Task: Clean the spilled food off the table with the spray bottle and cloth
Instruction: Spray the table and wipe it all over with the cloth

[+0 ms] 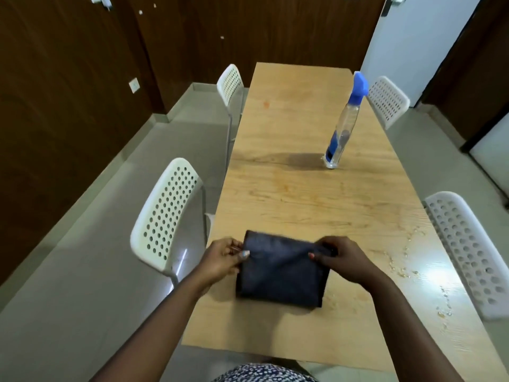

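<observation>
A folded dark blue cloth (pixel 282 271) lies on the near part of the light wooden table (pixel 303 194). My left hand (pixel 223 260) pinches its upper left edge. My right hand (pixel 341 257) pinches its upper right corner. A clear spray bottle (pixel 341 128) with a blue top stands upright farther back, right of the middle. Wet droplets and small bits of spill (pixel 399 267) are scattered along the table's right side near me. An orange stain (pixel 266 104) marks the far left of the tabletop.
White perforated chairs stand at both long sides: two on the left (pixel 165 213) (pixel 230 84), two on the right (pixel 468 252) (pixel 388 102). Dark wooden wall panels surround the room. A white door (pixel 413 31) is at the far right.
</observation>
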